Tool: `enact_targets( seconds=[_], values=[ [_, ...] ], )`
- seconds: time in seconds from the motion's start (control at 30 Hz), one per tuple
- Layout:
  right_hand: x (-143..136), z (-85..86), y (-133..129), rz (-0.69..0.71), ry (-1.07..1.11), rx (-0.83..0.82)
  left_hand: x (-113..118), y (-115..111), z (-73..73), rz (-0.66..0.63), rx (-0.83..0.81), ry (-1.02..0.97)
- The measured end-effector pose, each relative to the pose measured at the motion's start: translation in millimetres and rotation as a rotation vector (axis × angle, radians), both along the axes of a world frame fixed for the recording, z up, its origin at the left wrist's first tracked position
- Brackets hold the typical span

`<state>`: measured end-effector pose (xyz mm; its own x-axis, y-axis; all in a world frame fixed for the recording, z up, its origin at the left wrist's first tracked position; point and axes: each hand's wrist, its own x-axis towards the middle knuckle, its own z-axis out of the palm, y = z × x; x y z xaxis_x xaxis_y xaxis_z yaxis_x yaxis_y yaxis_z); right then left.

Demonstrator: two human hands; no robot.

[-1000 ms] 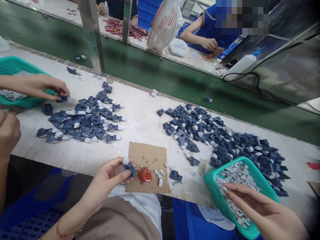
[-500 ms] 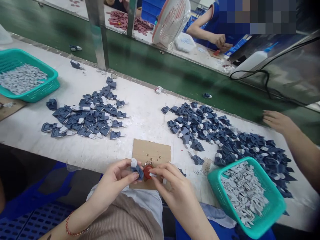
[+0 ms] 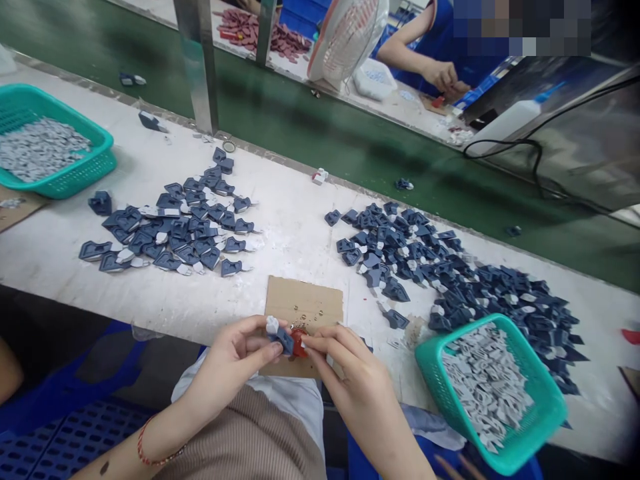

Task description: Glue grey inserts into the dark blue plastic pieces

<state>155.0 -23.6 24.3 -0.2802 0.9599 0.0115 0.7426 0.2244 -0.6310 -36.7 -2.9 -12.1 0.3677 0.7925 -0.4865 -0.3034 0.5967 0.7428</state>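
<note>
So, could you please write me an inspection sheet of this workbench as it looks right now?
Surface: white bench top, smeared and scuffed; brown cardboard sheet at the near edge.
Job's things: left hand pinches a dark blue part with a white tip; right hand meets it at a small red pot.
Clutter: two piles of blue parts; two teal baskets of grey pieces.
Fingers: both hands closed on small pieces.
Cables: black cable beyond the green belt.
Surroundings: fan, white bottle, another person's hands opposite.
</note>
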Motion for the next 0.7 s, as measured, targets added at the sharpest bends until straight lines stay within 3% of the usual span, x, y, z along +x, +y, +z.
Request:
enact_targets(
  seconds=[0.37,0.6,0.7],
  values=[
    [3.9,2.5,0.5,-0.060,0.103,-0.090,4.2,0.0,-0.6,0.002,0.024,0.008],
    [8.5,6.6,4.9,-0.395,0.747,-0.448,15.4,-1.4,10.0,0.020,0.070,0.051],
    [5.0,9.8,4.2,-0.488,0.889,-0.530,19.9,-2.4,15.5,0.004,0.113,0.047]
  ],
)
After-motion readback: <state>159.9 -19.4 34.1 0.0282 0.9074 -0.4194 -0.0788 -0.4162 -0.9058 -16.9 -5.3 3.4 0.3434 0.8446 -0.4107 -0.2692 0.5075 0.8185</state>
